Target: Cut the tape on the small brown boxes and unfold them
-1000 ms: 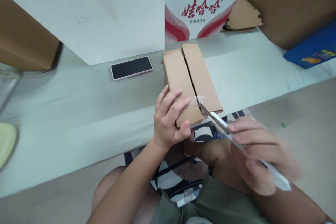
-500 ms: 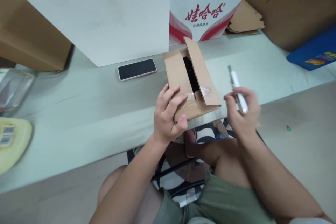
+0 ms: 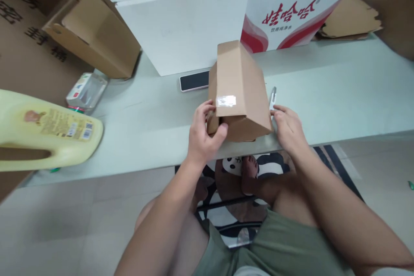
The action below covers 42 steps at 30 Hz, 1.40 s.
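The small cardboard box [image 3: 255, 79] is at twelve o'clock in front of the person, near the front edge of the table [image 3: 145, 133], and its pose is what has changed most. Half a second ago its slit top faced up with one flap lifted; now it appears turned or tipped, so that the flap with the shiny strip of tape [image 3: 226, 101] slants towards nine o'clock and a plain cardboard panel faces up beside it. The tape no longer seems to join the two flaps, which suggests that the seam is cut through and this side can swing free, though the contents are hidden from here. The left hand [image 3: 205, 136], at about seven o'clock of the box, holds its near corner in a narrow pinch, thumb on the near end and fingers curled at the side. The right hand [image 3: 289, 129] has come in from farther out to about four o'clock, its fingertips close to the box's edge. The knife [image 3: 273, 96], raised half a second ago, now lies low at about three o'clock, blade pointing to twelve; whether those fingers grip it or have let it go, I cannot tell. The phone [image 3: 194, 81], at nine o'clock, is partly covered by the box.
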Tool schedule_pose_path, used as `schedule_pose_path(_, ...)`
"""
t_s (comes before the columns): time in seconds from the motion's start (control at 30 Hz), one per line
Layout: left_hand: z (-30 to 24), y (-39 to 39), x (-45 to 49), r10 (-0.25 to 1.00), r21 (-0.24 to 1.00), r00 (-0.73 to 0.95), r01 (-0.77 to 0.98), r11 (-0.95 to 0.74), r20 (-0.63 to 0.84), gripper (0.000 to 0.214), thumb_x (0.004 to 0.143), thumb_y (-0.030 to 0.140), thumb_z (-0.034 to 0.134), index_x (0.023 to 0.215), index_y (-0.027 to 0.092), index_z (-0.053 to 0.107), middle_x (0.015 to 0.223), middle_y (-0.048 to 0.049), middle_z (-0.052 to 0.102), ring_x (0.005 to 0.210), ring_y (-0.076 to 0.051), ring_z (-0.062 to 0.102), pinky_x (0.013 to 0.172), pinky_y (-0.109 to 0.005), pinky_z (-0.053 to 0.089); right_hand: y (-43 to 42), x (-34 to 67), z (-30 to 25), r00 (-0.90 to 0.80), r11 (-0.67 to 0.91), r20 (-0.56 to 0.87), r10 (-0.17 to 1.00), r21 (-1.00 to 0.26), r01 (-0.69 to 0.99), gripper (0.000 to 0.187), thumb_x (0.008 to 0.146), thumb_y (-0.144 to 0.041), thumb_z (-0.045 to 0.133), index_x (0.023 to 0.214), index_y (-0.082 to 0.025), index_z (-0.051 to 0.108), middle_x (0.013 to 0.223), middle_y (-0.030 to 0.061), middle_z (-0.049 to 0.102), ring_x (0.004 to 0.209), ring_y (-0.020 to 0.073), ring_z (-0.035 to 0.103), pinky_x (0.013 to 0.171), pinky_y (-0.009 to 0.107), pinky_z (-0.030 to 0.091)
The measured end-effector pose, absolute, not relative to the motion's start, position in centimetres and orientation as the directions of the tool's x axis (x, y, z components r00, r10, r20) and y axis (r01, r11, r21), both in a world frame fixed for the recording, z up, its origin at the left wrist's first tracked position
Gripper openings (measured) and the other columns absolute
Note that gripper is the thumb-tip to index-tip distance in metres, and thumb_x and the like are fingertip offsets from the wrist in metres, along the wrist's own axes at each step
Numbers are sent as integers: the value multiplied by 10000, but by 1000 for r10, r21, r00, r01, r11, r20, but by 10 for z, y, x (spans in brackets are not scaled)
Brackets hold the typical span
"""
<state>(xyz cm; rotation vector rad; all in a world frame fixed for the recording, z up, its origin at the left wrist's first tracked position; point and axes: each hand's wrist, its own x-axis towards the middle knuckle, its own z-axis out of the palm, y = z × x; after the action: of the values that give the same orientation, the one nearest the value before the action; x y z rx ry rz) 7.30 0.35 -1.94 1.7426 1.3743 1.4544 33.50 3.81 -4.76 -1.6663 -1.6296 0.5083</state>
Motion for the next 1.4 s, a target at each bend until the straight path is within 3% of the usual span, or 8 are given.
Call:
schedule_pose_path(0.2,-22,12,44,965,986,-225,123,-111,136,374,889,263,485,1260,300,514,1194,-56,708,863,-173,710,628,-276,556,34,333,-42,113,0,53,992,-905,425,452,942,-629,479,1157,-262,630,1029,61,759,957,254,695,879,438,558)
schedule_pose_path(0.37,-21,18,43,964,996,-259,-84,36,-57,393,827,268,534,1217,314,544,993,-12,709,696,-150,655,527,-250,500,39,336,-51,152,182,228,962,-946,267,638,874,-730,523,1300,-254,517,1158,111,708,1064,287,706,937,478,580)
schedule_pose_path(0.47,-28,20,53,996,997,-48,-8,78,-79,358,806,267,584,1162,262,610,969,-38,738,741,-174,686,591,-290,555,35,343,-55,161,314,361,919,-914,255,750,873,-767,502,1432,-272,445,1390,150,616,1261,333,649,1043,531,548)
schedule_pose_path(0.6,-39,33,59,995,999,95,36,24,-27,303,796,240,590,1076,202,701,999,-75,778,892,-222,735,744,-360,619,26,352,-53,152,332,420,895,-853,403,619,840,-673,657,1305,-273,580,1325,118,634,1232,338,635,1047,534,533)
schedule_pose_path(0.73,-40,65,48,1000,959,23,283,-27,21,318,833,181,516,1033,190,763,1068,-83,797,1046,-260,746,930,-428,617,23,354,-50,317,286,413,854,-881,377,481,863,-593,659,1220,-272,624,1207,69,640,1110,279,643,1022,509,518)
schedule_pose_path(0.87,-34,108,31,952,716,-145,691,-97,269,329,881,181,585,1162,155,754,1279,-142,736,1264,-304,665,1168,-472,493,26,358,-49,387,271,409,827,-891,364,437,845,-557,691,1172,-273,633,1149,40,624,1041,240,617,995,466,496)
schedule_pose_path(1.1,-33,172,13,965,401,115,893,-205,236,400,928,213,594,1294,182,752,1459,-108,683,1432,-329,569,1236,-483,416,26,368,-48,310,299,422,852,-878,374,432,863,-558,703,1196,-295,628,1179,52,629,1054,248,613,946,441,504)
schedule_pose_path(1.4,-32,176,24,990,287,56,954,-92,130,423,963,161,471,1258,207,772,1468,-114,680,1431,-363,584,1186,-560,450,22,371,-46,316,256,384,868,-890,378,445,849,-581,728,1181,-304,628,1176,69,639,1026,259,630,854,429,547)
